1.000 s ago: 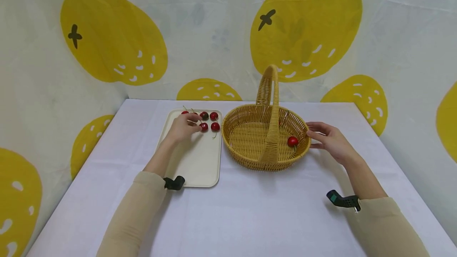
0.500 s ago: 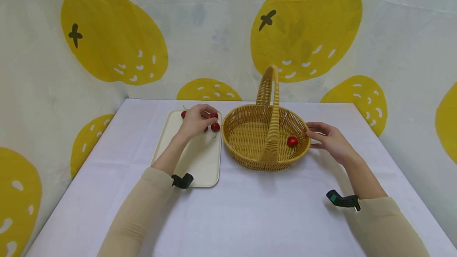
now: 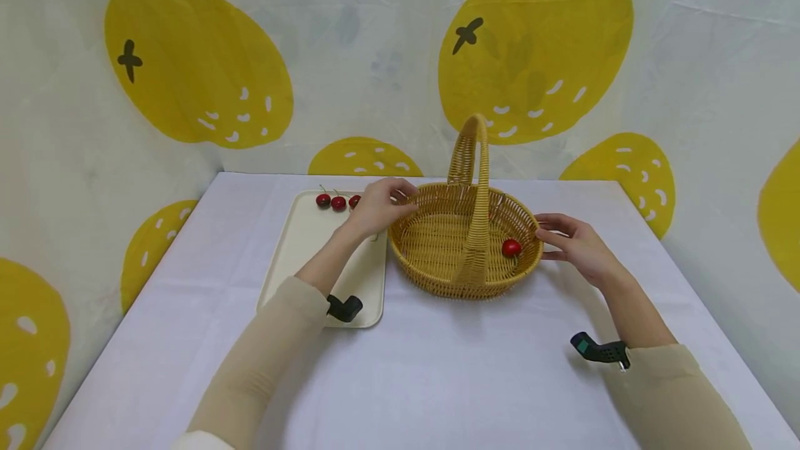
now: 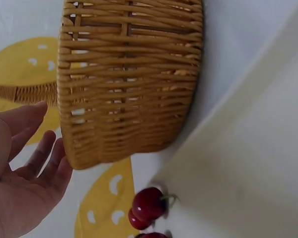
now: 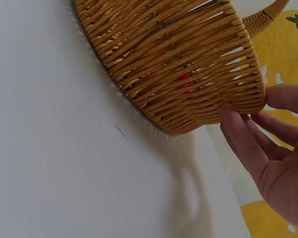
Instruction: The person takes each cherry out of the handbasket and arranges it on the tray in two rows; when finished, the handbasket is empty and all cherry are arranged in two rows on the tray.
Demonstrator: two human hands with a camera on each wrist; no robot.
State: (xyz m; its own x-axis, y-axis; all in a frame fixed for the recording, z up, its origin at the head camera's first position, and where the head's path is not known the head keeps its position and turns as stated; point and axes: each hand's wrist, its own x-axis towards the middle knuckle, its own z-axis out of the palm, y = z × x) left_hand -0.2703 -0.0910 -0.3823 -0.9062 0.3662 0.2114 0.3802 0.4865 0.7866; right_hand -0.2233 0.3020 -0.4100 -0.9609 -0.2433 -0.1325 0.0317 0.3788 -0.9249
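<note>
My left hand [image 3: 377,205] reaches over the far right corner of the cream tray [image 3: 300,242], its fingers at the left rim of the wicker basket [image 3: 431,235]. In the left wrist view the fingers of this hand [image 4: 27,168] are spread beside the rim, with nothing seen between them. Along the tray's back edge lie red cherries [image 3: 339,203], partly covered by the hand; a stemmed cherry [image 4: 149,204] shows below the basket. Inside the basket, right of its handle, rests a cherry [image 3: 511,248]. My right hand [image 3: 578,248] holds the basket's right end, thumb at the rim, fingers against the outer wall.
A tall arched handle [image 3: 478,193] rises over the basket's middle. The white tablecloth [image 3: 462,380] stretches in front of the basket and tray. Behind the table hangs a white cloth [image 3: 369,54] printed with yellow fruit.
My left hand has moved right, from above the cherries on the tray to the basket's left rim, uncovering the leftmost cherries. My right hand and the basket have stayed in place.
</note>
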